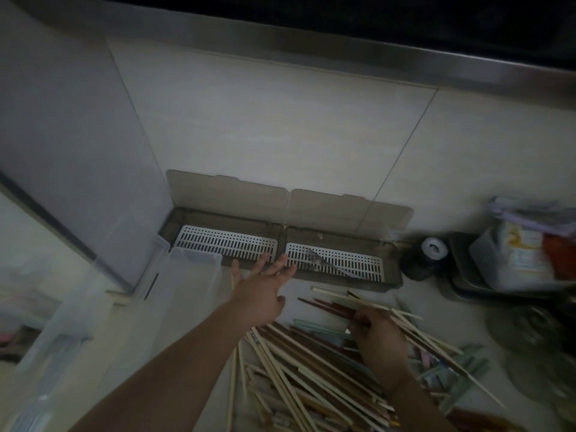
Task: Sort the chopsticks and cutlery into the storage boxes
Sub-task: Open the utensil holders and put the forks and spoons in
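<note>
Now the left hand (260, 286) is stretched forward with its fingers spread and straight, holding nothing, just in front of the two storage boxes (280, 244) that stand side by side against the wall with their lids up. A fork (324, 260) lies on the white grid of the right box. The right hand (378, 335) is curled around a few pale chopsticks (343, 299), above the big pile of chopsticks (299, 378) on the counter (452, 310). A clear plastic bin (109, 322) stands on the left.
</note>
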The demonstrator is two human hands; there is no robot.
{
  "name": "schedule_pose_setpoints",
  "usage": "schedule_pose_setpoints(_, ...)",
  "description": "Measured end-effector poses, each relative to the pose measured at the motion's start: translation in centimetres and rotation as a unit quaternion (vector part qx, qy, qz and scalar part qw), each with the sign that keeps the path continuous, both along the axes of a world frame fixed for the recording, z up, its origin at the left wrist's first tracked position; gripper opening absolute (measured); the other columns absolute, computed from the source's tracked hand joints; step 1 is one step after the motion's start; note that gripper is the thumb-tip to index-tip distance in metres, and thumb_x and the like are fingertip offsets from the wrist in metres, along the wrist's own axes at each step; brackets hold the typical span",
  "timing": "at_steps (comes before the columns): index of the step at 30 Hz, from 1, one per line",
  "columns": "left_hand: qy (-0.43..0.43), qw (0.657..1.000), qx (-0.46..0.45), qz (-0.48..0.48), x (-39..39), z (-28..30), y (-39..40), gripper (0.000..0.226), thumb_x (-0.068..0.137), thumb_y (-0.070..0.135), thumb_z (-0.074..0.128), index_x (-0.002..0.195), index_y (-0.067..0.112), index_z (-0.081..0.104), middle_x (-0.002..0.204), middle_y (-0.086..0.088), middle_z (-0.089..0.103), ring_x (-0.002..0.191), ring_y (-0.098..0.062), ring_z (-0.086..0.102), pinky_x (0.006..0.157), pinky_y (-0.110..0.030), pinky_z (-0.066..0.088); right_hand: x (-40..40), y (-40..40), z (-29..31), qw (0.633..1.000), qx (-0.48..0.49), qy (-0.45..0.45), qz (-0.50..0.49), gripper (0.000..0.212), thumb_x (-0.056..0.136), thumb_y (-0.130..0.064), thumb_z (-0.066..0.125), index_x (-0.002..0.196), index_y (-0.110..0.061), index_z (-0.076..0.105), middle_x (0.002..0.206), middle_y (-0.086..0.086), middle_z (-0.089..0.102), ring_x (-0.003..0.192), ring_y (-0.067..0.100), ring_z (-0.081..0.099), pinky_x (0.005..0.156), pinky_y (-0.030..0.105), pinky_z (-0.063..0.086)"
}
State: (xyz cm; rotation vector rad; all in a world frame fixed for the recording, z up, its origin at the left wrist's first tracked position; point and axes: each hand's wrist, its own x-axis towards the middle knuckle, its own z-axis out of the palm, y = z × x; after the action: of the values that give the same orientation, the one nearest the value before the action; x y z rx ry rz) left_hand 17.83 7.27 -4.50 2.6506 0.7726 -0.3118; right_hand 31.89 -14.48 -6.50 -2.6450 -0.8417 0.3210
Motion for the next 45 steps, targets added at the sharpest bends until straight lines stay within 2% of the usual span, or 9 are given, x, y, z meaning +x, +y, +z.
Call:
schedule_pose_setpoints(10,-0.001,1.0,-0.009,-0.002,0.0,0.2,0.0,0.072,0.093,0.042,0.048,0.15,0.047,0.005,0.157,0.022,-0.015,0.146,-0.014,-0.02,0.105,-0.068,-0.016,3.7,-0.2,0.2,0.99,0.07,0.121,0.011,0.017,0.085,-0.002,0.064,0.079,-0.017,0.059,0.078,-0.001,0.06,0.082,0.024,0.062,0.064,0.02,0.037)
schedule_pose_setpoints(13,-0.007,1.0,-0.012,0.002,0.0,0.0,0.1,0.071,0.093,0.043,0.049,0.15,0.047,0.006,0.157,0.023,-0.014,0.146,-0.013,-0.02,0.105,-0.068,-0.017,3.7,-0.7,1.5,0.979,0.184,0.086,-0.002,0.022,0.083,0.005,0.065,0.076,-0.016,0.061,0.073,-0.008,0.061,0.072,0.005,0.061,0.061,0.005,0.037)
schedule_pose_setpoints(18,-0.014,1.0,-0.012,-0.001,0.0,-0.4,0.1,0.069,0.094,0.044,0.047,0.149,0.047,0.005,0.157,0.023,-0.015,0.145,-0.013,-0.021,0.104,-0.067,-0.018,3.0,-0.4,6.1,0.928,0.365,0.068,0.037,0.024,0.091,-0.01,0.062,0.081,-0.032,0.059,0.085,-0.015,0.067,0.076,-0.002,0.063,0.067,0.004,0.044)
schedule_pose_setpoints(24,-0.017,1.0,-0.017,0.005,0.0,-0.6,0.1,0.07,0.093,0.044,0.048,0.15,0.047,0.006,0.157,0.024,-0.015,0.145,-0.012,-0.022,0.104,-0.067,-0.018,6.4,3.8,10.3,0.813,0.565,0.141,0.033,0.005,0.099,-0.007,0.045,0.099,-0.008,0.049,0.073,-0.004,0.061,0.061,0.014,0.061,0.056,0.026,0.053)
schedule_pose_setpoints(26,-0.016,1.0,-0.019,0.008,0.0,-0.6,0.1,0.07,0.093,0.043,0.048,0.15,0.047,0.006,0.157,0.024,-0.015,0.145,-0.012,-0.022,0.104,-0.067,-0.017,8.2,6.3,10.8,0.843,0.522,0.116,0.055,0.007,0.1,-0.007,0.044,0.104,-0.005,0.05,0.073,0.009,0.054,0.057,0.022,0.052,0.051,0.03,0.048)
schedule_pose_setpoints(31,-0.016,1.0,-0.015,0.013,0.1,-0.7,0.2,0.067,0.094,0.045,0.046,0.149,0.048,0.007,0.157,0.024,-0.013,0.146,-0.012,-0.018,0.105,-0.068,-0.015,10.6,12.2,9.2,0.965,0.167,0.046,0.195,0.035,0.091,0.007,0.052,0.124,-0.004,0.056,0.105,0.009,0.06,0.091,0.019,0.056,0.085,0.028,0.05)
schedule_pose_setpoints(33,-0.017,1.0,-0.015,0.014,0.1,-0.7,0.2,0.067,0.094,0.045,0.046,0.149,0.048,0.008,0.157,0.025,-0.013,0.146,-0.012,-0.018,0.105,-0.068,-0.016,10.4,13.5,7.9,0.968,0.061,0.089,0.226,0.037,0.091,0.009,0.048,0.123,-0.005,0.059,0.103,0.008,0.062,0.083,0.011,0.057,0.079,0.016,0.051)
schedule_pose_setpoints(37,-0.012,0.999,-0.027,0.014,0.1,-0.6,0.3,0.067,0.094,0.043,0.046,0.149,0.047,0.009,0.157,0.025,-0.014,0.146,-0.012,-0.018,0.104,-0.068,-0.017,9.9,14.4,5.0,0.975,0.049,0.131,0.174,0.027,0.092,0.015,0.045,0.116,0.014,0.058,0.078,0.019,0.059,0.055,0.015,0.059,0.064,0.026,0.057)
schedule_pose_setpoints(45,-0.015,0.999,-0.035,0.018,0.3,-0.3,0.0,0.066,0.094,0.042,0.047,0.149,0.048,0.011,0.157,0.025,-0.013,0.146,-0.012,-0.017,0.104,-0.067,-0.017,10.0,13.3,1.2,0.984,-0.03,0.068,0.159,0.024,0.093,0.01,0.044,0.097,0.007,0.068,0.086,0.019,0.064,0.079,0.03,0.058,0.064,0.015,0.049)
